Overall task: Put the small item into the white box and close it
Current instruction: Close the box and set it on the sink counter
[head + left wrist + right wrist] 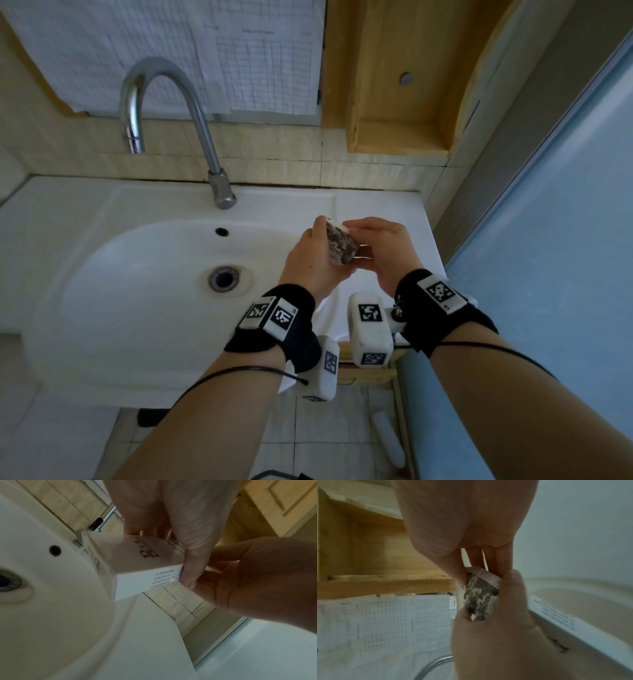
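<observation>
Both hands hold the white box in the air over the right side of the sink. Its upper face carries a camouflage pattern, and black print runs along its white sides. My left hand grips the box from the left, thumb on the patterned face. My right hand curls over the top end, its fingertips pinching the white edge there. The lower length of the box is hidden behind the hands in the head view. No small item is in view, and I cannot tell whether it is inside the box.
A white sink with a drain lies below and to the left. A curved chrome faucet rises behind it. A wooden shelf hangs on the wall above the hands, and a blue panel stands close on the right.
</observation>
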